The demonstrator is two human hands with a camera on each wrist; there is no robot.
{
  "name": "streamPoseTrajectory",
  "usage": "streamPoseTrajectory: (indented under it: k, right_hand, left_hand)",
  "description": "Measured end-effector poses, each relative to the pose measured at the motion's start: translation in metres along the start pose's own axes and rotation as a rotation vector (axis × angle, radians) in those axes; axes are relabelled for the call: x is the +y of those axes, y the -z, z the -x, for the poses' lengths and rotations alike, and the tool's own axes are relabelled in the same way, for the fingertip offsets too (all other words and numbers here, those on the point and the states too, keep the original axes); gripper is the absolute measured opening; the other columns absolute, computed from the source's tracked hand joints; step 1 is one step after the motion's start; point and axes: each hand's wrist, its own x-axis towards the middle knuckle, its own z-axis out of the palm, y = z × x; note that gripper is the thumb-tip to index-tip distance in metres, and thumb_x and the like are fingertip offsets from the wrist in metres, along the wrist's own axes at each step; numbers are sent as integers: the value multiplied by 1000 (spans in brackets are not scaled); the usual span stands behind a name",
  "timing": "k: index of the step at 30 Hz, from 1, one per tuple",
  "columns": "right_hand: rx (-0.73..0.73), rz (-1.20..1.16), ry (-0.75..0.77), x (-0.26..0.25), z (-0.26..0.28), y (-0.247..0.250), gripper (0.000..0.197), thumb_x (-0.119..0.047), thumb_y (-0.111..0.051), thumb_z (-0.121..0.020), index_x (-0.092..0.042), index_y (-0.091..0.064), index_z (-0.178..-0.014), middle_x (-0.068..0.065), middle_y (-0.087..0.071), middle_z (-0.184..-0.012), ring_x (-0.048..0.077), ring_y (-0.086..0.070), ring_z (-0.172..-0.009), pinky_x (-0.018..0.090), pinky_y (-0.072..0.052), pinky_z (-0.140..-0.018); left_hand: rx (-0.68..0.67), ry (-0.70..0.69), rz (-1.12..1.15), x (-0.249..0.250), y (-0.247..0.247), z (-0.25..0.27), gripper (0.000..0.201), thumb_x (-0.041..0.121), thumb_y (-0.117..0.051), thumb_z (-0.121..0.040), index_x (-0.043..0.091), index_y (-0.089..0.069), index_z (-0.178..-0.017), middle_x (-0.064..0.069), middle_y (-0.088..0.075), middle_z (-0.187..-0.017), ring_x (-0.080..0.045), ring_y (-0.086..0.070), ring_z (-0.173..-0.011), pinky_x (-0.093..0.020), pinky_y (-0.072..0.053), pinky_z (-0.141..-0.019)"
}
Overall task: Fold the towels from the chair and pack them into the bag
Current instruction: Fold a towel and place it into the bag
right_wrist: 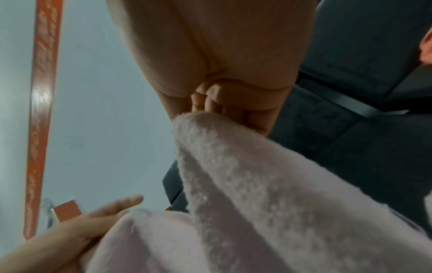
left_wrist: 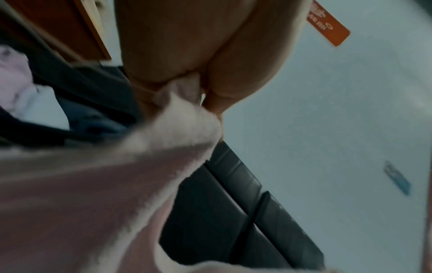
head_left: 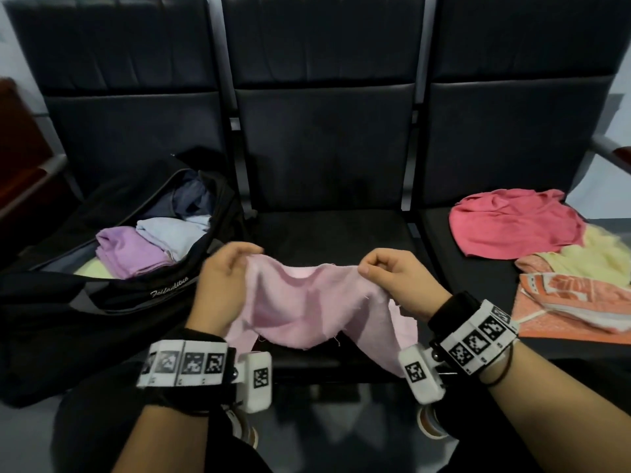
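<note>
The pink towel (head_left: 317, 302) hangs over the middle chair seat (head_left: 334, 240), its top edge pinched by the left hand (head_left: 222, 278) and right hand (head_left: 392, 278). This looks like the folding step; next, bring the corners together, then carry it to the bag (head_left: 112, 295) left of that seat.

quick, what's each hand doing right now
Left hand: pinching the pink towel at its top edge.
Right hand: pinching the same towel's top edge.

Head view looks down at chairs (head_left: 324, 158); wrist views (very close) face upward, sharing pink towel (head_left: 307, 302).
</note>
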Motion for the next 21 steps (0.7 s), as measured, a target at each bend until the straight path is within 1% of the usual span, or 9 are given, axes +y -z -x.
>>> streamPoseTrajectory:
  k: [2, 4, 6, 8, 10, 12, 15, 19, 21]
  right_hand:
    - [-39, -3, 14, -7, -1, -5, 16, -16, -64, -94, -18, -68, -79, -8, -63, -66, 3, -56, -61, 15, -44, -58]
    - [-81, 5, 23, -14, 0, -9, 13, -18, -63, -94, -19, -69, -83, -4, -66, -73, 8, -59, -69, 21, -47, -64]
    - [-122, 12, 51, -19, 1, -12, 11, -20, -64, -94, -17, -70, -86, -2, -69, -77, 12, -62, -71, 22, -49, -67]
    - [-153, 8, 82, -22, 2, -13, 11, -19, -64, -94, -14, -72, -87, 3, -73, -85, 19, -67, -79, 25, -53, -75]
    - [-150, 13, 89, -22, 2, -14, 11, -19, -65, -93, -15, -73, -87, 4, -74, -88, 17, -70, -85, 26, -54, -79]
    - [-137, 26, 86, -20, 3, -13, 11, -21, -65, -93, -18, -74, -88, 0, -75, -88, 13, -70, -87, 24, -54, -80]
    - [-138, 25, 84, -13, 5, -13, 9, -26, -66, -92, -22, -74, -91, -3, -74, -89, 7, -69, -84, 18, -51, -75]
    - [-178, 109, 1, 6, 7, -7, 11, -26, -67, -91, -18, -73, -86, 3, -68, -76, 8, -60, -70, 31, -50, -67]
    - [-205, 165, -31, 15, 11, -1, 11, -25, -70, -90, -17, -73, -83, 0, -65, -69, 4, -56, -63, 27, -47, -60]
  left_hand:
    - [-156, -38, 2, 13, -23, 9, 35, -8, -51, -91, 18, -75, -94, -5, -76, -93, -10, -68, -82, -22, -53, -74]
    - [-306, -108, -64, 26, -44, 15, 31, 0, -54, -95, 19, -76, -104, 3, -72, -104, -2, -67, -95, -18, -50, -84]
    - [-467, -175, -120, 34, -59, 20, 24, 12, -62, -95, 22, -75, -112, 6, -67, -106, -2, -64, -100, -19, -49, -89]
    - [-548, -212, -158, 38, -69, 23, 19, 21, -71, -91, 23, -76, -109, 4, -67, -98, -6, -65, -93, -24, -52, -84]
    - [-517, -218, -168, 38, -73, 23, 12, 21, -76, -87, 20, -79, -98, 3, -69, -88, -7, -66, -86, -29, -52, -78]
    - [-479, -215, -175, 33, -75, 22, 2, 20, -80, -83, 20, -78, -84, 9, -69, -79, 0, -66, -79, -24, -49, -71]
    - [-398, -225, -190, 25, -74, 20, 3, 20, -81, -82, 22, -78, -82, 11, -72, -82, 0, -67, -81, -24, -53, -74]
    - [-148, -222, -149, 17, -63, 12, 18, 13, -75, -84, 30, -73, -78, 14, -73, -83, 0, -67, -84, -18, -51, -77]
    - [-12, -196, -123, 14, -53, 3, 20, 10, -73, -84, 29, -73, -76, 15, -72, -79, 0, -66, -79, -15, -50, -75]
